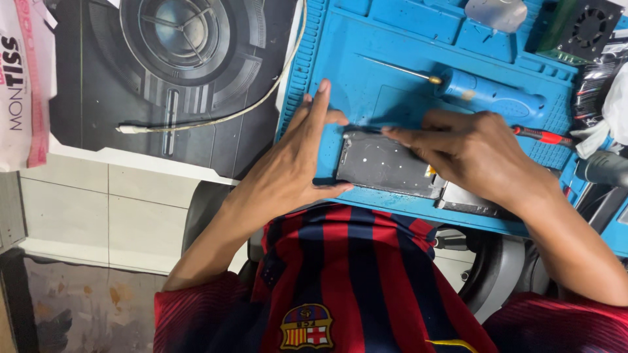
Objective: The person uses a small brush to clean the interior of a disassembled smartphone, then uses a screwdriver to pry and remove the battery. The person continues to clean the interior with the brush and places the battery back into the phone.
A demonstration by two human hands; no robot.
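An opened phone (386, 167) with a grey metal inside lies on a blue work mat (366, 59). My left hand (294, 170) grips the phone's left end, thumb at the near corner, fingers spread over the far corner. From the right, my right hand (477, 153) reaches over the phone and pinches a thin dark tool (363, 129), whose tip rests on the phone's far edge. A red handle (543, 136) sticks out behind this hand. The phone's right end is hidden under the hand.
A blue-handled tool with a long metal tip (490, 95) lies on the mat beyond the phone. A white cable (216, 117) runs across a dark printed sheet (163, 72) on the left. A small black fan (589, 26) and a tissue pack (19, 78) sit at the edges.
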